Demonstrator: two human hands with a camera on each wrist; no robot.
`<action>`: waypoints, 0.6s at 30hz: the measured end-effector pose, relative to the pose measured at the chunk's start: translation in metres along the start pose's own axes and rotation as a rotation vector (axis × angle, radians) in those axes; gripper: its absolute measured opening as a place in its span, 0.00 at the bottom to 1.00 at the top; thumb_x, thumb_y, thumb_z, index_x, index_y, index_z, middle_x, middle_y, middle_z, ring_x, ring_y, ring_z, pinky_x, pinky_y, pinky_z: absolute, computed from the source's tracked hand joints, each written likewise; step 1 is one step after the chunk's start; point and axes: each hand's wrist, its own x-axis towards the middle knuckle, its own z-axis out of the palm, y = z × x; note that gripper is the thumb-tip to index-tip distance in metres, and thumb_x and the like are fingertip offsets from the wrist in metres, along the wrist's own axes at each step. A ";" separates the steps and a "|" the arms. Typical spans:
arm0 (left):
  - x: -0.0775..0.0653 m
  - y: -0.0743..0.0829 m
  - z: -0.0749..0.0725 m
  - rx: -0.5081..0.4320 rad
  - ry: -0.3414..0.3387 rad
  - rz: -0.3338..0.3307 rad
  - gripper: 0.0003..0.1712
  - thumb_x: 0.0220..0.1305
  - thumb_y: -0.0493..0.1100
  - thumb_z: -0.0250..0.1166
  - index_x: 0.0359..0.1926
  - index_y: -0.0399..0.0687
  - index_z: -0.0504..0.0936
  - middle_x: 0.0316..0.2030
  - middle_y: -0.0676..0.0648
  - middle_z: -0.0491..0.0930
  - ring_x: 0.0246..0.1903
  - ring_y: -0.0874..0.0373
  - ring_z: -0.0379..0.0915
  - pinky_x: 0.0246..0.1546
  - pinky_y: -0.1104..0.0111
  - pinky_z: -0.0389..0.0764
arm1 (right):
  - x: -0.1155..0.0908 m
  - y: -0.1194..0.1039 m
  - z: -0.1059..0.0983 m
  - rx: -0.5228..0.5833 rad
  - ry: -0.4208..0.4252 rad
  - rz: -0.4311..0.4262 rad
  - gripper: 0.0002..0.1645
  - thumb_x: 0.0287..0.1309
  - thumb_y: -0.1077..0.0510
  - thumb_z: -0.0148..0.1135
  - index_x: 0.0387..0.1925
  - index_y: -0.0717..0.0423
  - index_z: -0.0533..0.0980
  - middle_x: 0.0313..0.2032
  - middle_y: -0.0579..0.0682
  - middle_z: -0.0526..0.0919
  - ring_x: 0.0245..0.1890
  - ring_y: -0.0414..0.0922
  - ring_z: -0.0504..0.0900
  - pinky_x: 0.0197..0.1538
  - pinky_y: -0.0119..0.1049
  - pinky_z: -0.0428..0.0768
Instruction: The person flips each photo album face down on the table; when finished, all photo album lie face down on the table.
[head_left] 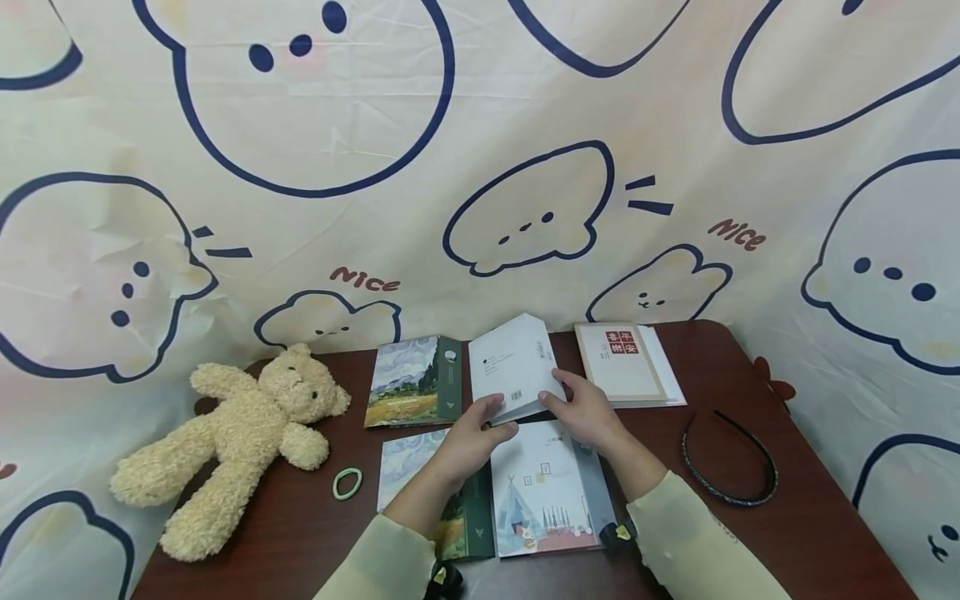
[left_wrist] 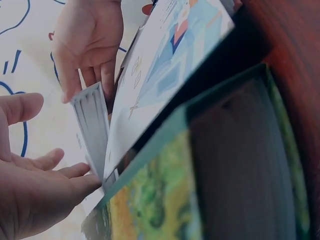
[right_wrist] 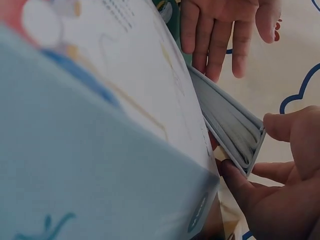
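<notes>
A white book (head_left: pixel 512 367) with a barcode on its cover stands tilted between both hands, behind an illustrated book (head_left: pixel 551 492) with a tent drawing. My right hand (head_left: pixel 588 412) pinches its right edge; in the right wrist view the thumb (right_wrist: pixel 282 126) lies on one side of the book's end (right_wrist: pixel 230 117) and fingers on the other. My left hand (head_left: pixel 468 442) is at the lower left corner, its fingers extended and fingertips (left_wrist: pixel 82 172) right at the book's edge. Left of the illustrated book lies a green-spined landscape book (head_left: pixel 476 521), partly hidden under the left forearm.
Another landscape book (head_left: pixel 408 383) lies behind on the left, and a cream book (head_left: pixel 618 362) with red characters on the right. A teddy bear (head_left: pixel 247 446) and a green ring (head_left: pixel 347 484) are at left. A black headband (head_left: pixel 750 502) lies at right on the brown table (head_left: pixel 817 550).
</notes>
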 end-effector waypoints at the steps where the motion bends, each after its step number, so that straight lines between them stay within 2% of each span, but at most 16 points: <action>1: 0.000 0.000 0.000 0.000 0.001 0.000 0.37 0.73 0.49 0.65 0.77 0.43 0.64 0.76 0.35 0.62 0.77 0.37 0.53 0.73 0.39 0.56 | 0.000 0.001 0.000 -0.004 0.001 0.000 0.41 0.72 0.44 0.61 0.77 0.59 0.64 0.74 0.63 0.67 0.75 0.62 0.62 0.72 0.63 0.64; 7: 0.001 -0.002 0.000 -0.001 0.005 -0.012 0.38 0.73 0.49 0.65 0.77 0.43 0.65 0.76 0.35 0.62 0.77 0.37 0.53 0.73 0.39 0.57 | 0.003 0.002 0.003 -0.030 0.000 0.013 0.39 0.72 0.46 0.62 0.76 0.61 0.65 0.72 0.64 0.69 0.73 0.62 0.67 0.70 0.62 0.69; 18: 0.001 -0.002 -0.003 0.004 -0.007 -0.024 0.40 0.72 0.53 0.67 0.77 0.45 0.65 0.77 0.35 0.60 0.77 0.35 0.52 0.72 0.38 0.59 | 0.006 0.006 0.009 -0.177 -0.035 0.053 0.38 0.72 0.44 0.61 0.74 0.60 0.68 0.66 0.63 0.77 0.65 0.61 0.77 0.63 0.61 0.77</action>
